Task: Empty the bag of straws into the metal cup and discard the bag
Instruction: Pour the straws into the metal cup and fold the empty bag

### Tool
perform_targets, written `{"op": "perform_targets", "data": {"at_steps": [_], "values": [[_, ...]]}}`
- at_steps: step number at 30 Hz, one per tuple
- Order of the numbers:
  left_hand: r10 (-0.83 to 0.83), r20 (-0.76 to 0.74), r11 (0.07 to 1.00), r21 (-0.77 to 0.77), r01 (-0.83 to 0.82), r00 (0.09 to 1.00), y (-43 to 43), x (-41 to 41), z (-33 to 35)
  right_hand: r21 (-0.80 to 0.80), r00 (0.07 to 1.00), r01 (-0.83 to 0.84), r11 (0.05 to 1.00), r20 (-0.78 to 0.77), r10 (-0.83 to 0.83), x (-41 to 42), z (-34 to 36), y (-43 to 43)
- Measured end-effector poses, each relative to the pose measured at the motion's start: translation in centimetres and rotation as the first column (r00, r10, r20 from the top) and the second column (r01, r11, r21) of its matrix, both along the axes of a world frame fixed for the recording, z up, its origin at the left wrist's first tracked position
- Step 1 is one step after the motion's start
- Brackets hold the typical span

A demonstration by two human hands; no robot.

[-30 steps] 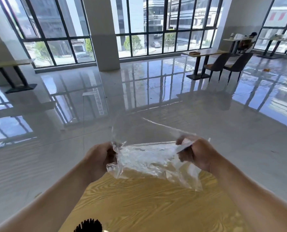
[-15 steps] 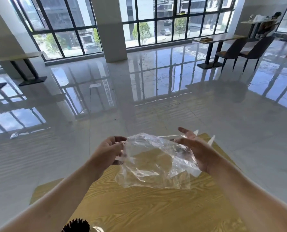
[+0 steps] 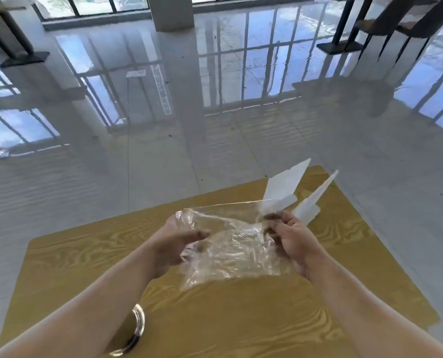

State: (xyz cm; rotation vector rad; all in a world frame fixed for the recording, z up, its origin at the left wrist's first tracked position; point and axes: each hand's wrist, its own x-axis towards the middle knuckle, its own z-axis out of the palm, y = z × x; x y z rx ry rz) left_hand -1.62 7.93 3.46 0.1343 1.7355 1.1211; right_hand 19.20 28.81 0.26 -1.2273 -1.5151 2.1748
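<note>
A crumpled clear plastic bag (image 3: 230,249) hangs between both hands above the yellow wooden table (image 3: 241,319). My left hand (image 3: 174,244) grips its left edge and my right hand (image 3: 292,241) grips its right edge. No straws show inside the bag. The metal cup (image 3: 137,329) stands at the near left, with only part of its shiny rim showing from behind my left forearm. Its contents are hidden.
Two white folded paper pieces (image 3: 285,189) stick up just beyond my right hand at the table's far right. A glossy tiled floor (image 3: 163,156) surrounds the table. Dark chairs and a table (image 3: 386,24) stand far back right.
The camera has tilted down, so more of the table and the cup's rim show. Both hands have drawn closer together and gathered the bag, and the right hand's fingers have closed on it.
</note>
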Motion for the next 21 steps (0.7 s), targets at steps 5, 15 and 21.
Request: {"op": "perform_targets", "data": {"at_steps": [5, 15, 21], "values": [[0.173, -0.132, 0.984, -0.026, -0.177, 0.976, 0.3, 1.3, -7.1, -0.046, 0.973, -0.089, 0.995, 0.208, 0.097, 0.8, -4.8, -0.2], [-0.017, -0.474, 0.968, -0.227, -0.103, 0.880, -1.0, 2.5, -17.4, 0.243, 0.866, -0.298, 0.923, 0.476, 0.154, 2.0, -14.3, -2.4], [-0.054, -0.499, 0.941, -0.315, -0.123, 0.865, -1.0, 2.7, -20.1, 0.376, 0.720, -0.508, 0.775, 0.679, 0.143, 1.5, -16.0, -3.8]]}}
